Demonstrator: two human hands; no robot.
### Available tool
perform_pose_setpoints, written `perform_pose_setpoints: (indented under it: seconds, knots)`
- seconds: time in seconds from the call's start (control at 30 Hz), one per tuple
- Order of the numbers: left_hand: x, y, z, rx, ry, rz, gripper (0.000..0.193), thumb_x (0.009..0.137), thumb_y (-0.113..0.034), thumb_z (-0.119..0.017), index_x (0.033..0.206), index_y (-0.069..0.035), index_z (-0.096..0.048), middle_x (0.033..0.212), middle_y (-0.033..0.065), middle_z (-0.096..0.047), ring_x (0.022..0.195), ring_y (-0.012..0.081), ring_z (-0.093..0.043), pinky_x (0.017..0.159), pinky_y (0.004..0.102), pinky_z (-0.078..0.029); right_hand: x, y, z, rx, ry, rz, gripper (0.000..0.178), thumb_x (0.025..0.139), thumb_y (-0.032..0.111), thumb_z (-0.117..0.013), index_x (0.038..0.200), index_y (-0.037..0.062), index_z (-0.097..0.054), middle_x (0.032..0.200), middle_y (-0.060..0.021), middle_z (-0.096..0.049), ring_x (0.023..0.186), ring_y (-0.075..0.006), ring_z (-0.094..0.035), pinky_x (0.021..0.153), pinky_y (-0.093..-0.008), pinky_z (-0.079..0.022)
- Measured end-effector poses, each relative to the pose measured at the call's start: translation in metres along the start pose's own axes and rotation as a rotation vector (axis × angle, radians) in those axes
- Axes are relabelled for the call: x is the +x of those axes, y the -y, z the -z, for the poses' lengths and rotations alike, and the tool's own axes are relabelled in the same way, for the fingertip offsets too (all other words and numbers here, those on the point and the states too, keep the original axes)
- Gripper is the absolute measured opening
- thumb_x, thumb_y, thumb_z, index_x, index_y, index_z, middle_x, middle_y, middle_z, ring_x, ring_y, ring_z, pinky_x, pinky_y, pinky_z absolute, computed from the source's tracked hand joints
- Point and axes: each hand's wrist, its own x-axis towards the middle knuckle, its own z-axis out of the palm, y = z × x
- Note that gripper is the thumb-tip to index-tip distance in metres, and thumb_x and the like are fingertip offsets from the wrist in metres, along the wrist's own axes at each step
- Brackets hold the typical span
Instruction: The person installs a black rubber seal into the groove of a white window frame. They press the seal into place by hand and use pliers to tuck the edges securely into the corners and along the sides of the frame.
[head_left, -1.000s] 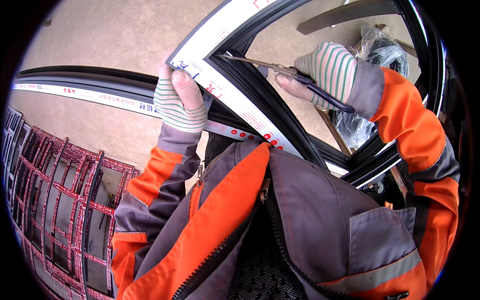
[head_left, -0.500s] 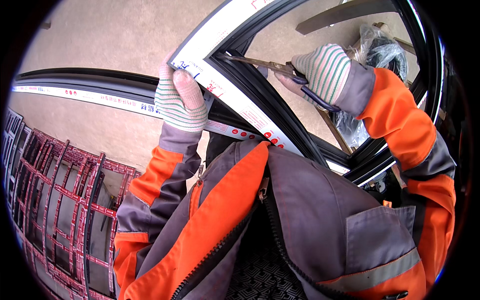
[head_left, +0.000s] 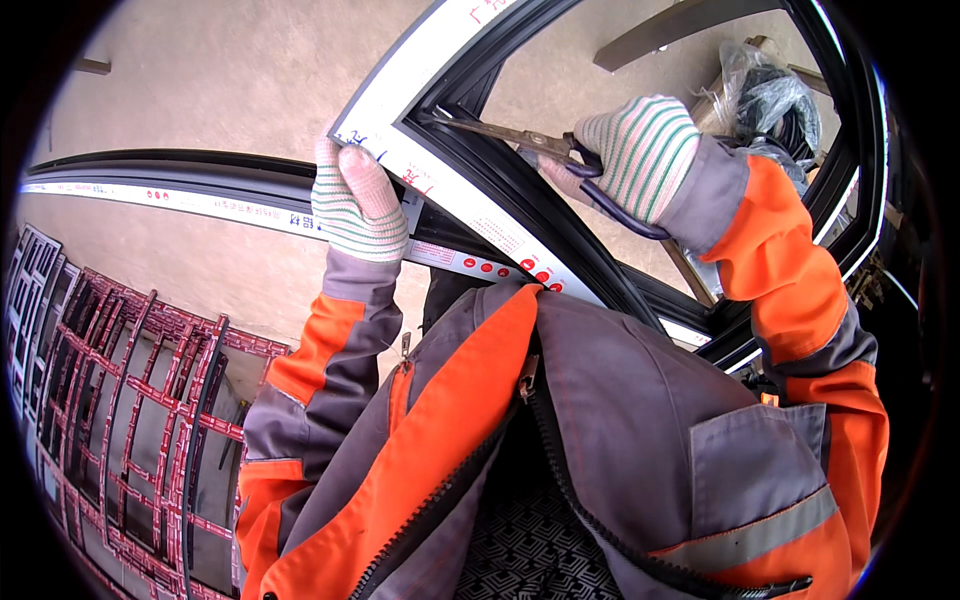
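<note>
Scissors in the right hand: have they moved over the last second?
Yes. The scissors slid up-left along the dark window frame, toward its corner; the left hand stayed put.

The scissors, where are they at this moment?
In the head view, upper right: the right hand holds the scissors, blades pointing left into the frame corner, near the left hand.

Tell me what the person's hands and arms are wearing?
Both hands wear knitted white gloves with green stripes: left hand, right hand. The sleeves are bright orange with grey patches, part of a grey and orange work jacket with a zipper and a shiny band.
</note>
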Motion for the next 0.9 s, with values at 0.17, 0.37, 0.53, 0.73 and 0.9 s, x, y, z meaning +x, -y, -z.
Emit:
perform_pose_setpoints:
  seconds: [0.17,0.37,0.53,0.73,0.9]
  knots:
    - [0.0,0.002,0.001,0.035,-0.032,-0.063,0.05,0.106,-0.039,-0.044,0.128,0.005,-0.052,0.101,0.01,-0.067,0.089,0.0126,-0.061,0.081,0.0263,-0.049,0.002,-0.012,-0.029,0.523,0.208,-0.037,0.054,0.096,0.045,-0.063,0.067,-0.0015,-0.066,0.054,-0.0197,-0.051,0.048,-0.0315,-0.049,0.05,-0.0368,-0.044]
    - [0.003,0.007,0.002,0.099,-0.028,-0.053,0.047,0.106,-0.038,-0.045,0.126,0.003,-0.055,0.092,0.0061,-0.063,0.081,0.0096,-0.053,0.074,0.0251,-0.047,-0.019,-0.009,-0.014,1.006,0.14,-0.105,0.057,0.099,0.045,-0.061,0.065,-0.0008,-0.06,0.052,-0.0113,-0.045,0.048,-0.0198,-0.042,0.049,-0.0374,-0.038]
    - [0.002,0.007,0.003,0.075,-0.036,-0.048,0.047,0.106,-0.037,-0.045,0.128,0.003,-0.054,0.096,0.008,-0.065,0.086,0.0108,-0.056,0.079,0.0262,-0.048,-0.026,-0.011,-0.014,0.522,0.086,-0.097,0.05,0.096,0.041,-0.063,0.068,-0.0003,-0.064,0.053,-0.0168,-0.051,0.047,-0.0293,-0.045,0.049,-0.0395,-0.041]
    - [0.005,0.01,0.005,0.038,-0.001,-0.033,0.043,0.106,-0.031,-0.044,0.131,0.004,-0.051,0.109,0.0117,-0.064,0.098,0.0153,-0.059,0.088,0.0289,-0.049,-0.018,0.008,-0.016,0.19,-0.148,-0.002,0.044,0.09,0.044,-0.066,0.074,0.0033,-0.07,0.055,-0.018,-0.058,0.053,-0.0356,-0.061,0.05,-0.0405,-0.049]
    - [0.001,0.008,0.005,0.047,-0.022,0.008,0.04,0.107,-0.026,-0.043,0.134,0.004,-0.048,0.114,0.0126,-0.063,0.102,0.017,-0.06,0.092,0.0302,-0.049,-0.01,0.011,-0.005,0.024,-0.137,-0.032,0.039,0.088,0.041,-0.068,0.074,0.0045,-0.07,0.055,-0.0162,-0.058,0.051,-0.0348,-0.062,0.049,-0.0405,-0.05]
